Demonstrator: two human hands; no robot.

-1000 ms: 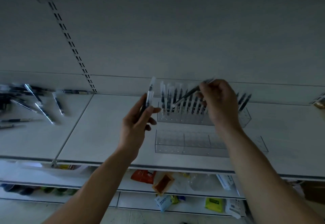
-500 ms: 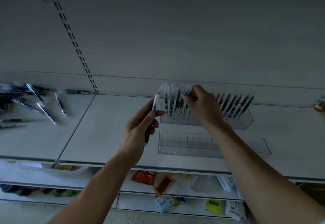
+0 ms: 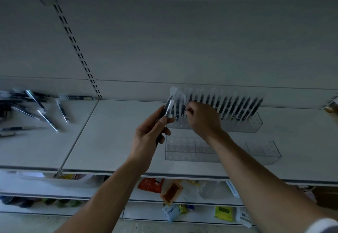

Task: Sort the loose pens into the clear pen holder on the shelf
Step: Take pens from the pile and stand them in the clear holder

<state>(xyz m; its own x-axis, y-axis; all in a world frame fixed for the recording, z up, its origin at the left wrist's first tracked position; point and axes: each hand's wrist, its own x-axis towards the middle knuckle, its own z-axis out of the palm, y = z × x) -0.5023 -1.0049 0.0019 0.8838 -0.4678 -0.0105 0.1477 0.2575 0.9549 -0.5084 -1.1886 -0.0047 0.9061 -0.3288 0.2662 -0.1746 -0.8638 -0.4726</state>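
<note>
Gripped pen (image 3: 169,107) in left hand (image 3: 148,141): thumb and curled fingers round the dark barrel, clear cap end up, tilted a little right. Held it in the air above the shelf (image 3: 113,137), cap end just beside the left end of the clear pen holder (image 3: 252,124). Found that holder standing on the shelf near the back panel, right of centre. Saw a row of pens (image 3: 243,106) standing in it, all leaning right, dark barrels, pale caps up, blurred toward the left end. Saw right hand (image 3: 203,121) at the left part of the row, in front of the holder, fingers curled, tips bunched at one standing pen. Could not tell whether pinching it or only touching. Spotted second clear holder (image 3: 263,152) just in front of the first, nearer the shelf edge, partly behind the right forearm. Logged loose pens (image 3: 42,110) lying scattered flat on the neighbouring shelf section, far left, well apart from both holders, motion-blurred. Noted slotted upright (image 3: 76,49) on the back panel, running down to the seam between the two shelf sections. Saw lower shelf (image 3: 87,187) under the front edge with mixed packets: orange packet (image 3: 150,185), white-blue packet (image 3: 171,212) marked ZERO, yellow-green packet (image 3: 224,213). Caught white sleeve edge (image 3: 321,226) at bottom right.
</note>
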